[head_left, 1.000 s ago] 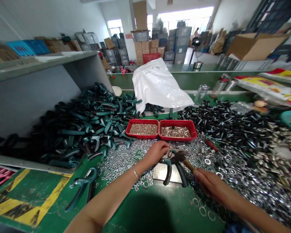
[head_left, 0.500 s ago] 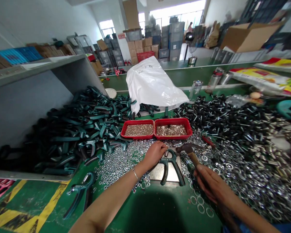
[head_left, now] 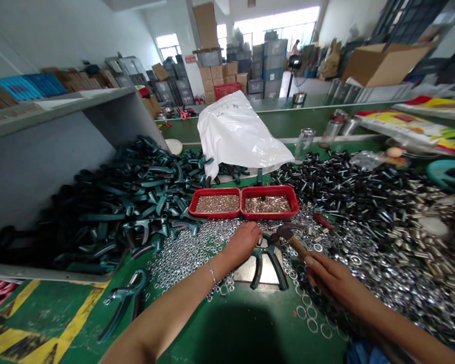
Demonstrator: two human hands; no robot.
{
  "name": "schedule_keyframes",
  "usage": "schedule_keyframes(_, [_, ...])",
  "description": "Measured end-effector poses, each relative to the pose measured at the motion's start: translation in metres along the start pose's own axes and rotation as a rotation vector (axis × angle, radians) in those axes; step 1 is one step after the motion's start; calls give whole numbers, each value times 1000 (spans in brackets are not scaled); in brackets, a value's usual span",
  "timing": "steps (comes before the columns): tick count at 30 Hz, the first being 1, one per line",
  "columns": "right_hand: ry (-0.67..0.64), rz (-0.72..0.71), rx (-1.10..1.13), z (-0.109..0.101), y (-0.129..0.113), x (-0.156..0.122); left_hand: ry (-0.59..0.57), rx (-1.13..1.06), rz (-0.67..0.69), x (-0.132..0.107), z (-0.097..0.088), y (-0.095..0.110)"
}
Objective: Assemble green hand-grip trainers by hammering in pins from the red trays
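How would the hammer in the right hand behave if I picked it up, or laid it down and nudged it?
The hammer is probably head-heavy: its dark head looks like metal, the handle like wood. It should feel stiff, as the visible handle looks straight. Laid down, it likely won't roll far, since the head sticks out crosswise.

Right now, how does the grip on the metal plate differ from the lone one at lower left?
The plate grip lies on the metal plate; the left grip lies on the green bench. The left hand is at the plate grip's top; no hand touches the left grip. The plate grip's handles point down the picture; the left grip's slant toward the lower left. Both have two dark handles.
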State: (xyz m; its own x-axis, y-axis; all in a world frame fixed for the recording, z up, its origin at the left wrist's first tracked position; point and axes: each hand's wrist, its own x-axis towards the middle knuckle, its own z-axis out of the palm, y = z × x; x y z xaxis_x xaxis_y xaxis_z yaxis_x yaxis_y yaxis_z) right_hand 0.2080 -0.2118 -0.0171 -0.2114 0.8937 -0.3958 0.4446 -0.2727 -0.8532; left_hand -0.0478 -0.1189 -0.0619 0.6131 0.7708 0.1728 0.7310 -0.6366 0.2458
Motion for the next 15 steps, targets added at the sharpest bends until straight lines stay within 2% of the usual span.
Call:
schedule_keyframes(4, [64, -214, -299, -13, -32, 2, 101, -139, -195, -23, -11, 19])
schedule_keyframes(6, [132, -278, -373, -12, -42, 6, 84, -155, -242, -34, -15, 27])
schedule_keyframes(8, [144, -281, -470, -7, -46, 16, 41, -151, -276, -40, -16, 32])
schedule_keyframes(11, [35, -229, -595, -2, -44, 34, -5, -137, -319, -38, -14, 33])
schedule_keyframes(13, [-4, -239, -564, -1, -42, 43, -23, -127, -344, -34, -12, 33])
schedule_keyframes(15, [41, -278, -532, -2, -41, 49, -27, -132, -354, -31, -12, 33])
